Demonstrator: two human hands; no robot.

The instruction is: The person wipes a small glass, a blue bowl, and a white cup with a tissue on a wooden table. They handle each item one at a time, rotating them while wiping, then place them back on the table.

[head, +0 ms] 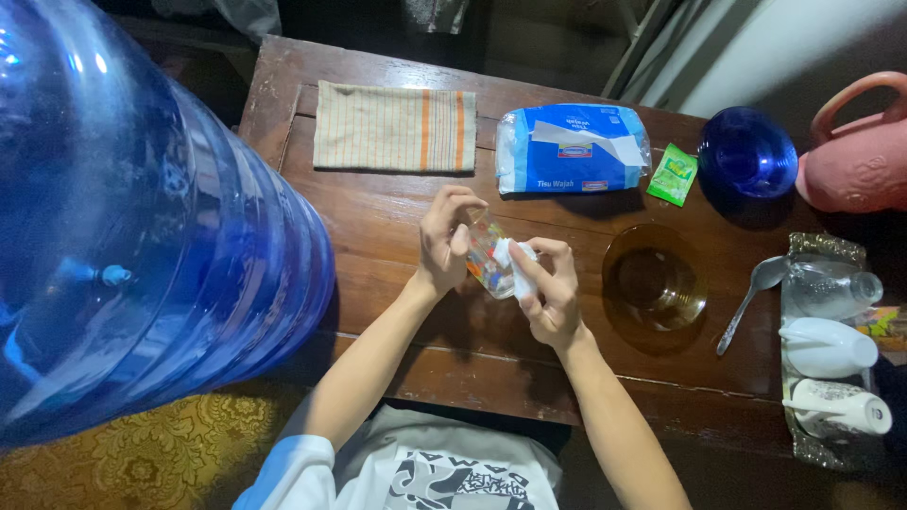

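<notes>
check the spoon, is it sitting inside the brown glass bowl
No, the spoon lies on the wooden table just right of the brown glass bowl, outside its rim.

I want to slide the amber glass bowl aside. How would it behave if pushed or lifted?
The bowl looks like stiff glass, so probably fragile and fairly heavy for its size. Its wide, low shape suggests it would slide on the wooden table rather than tip. The spoon lies close on its right, so a push that way would likely knock it.

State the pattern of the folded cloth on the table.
Beige with fine stripes and orange bands: folded cloth, clearest in the head view.
</notes>
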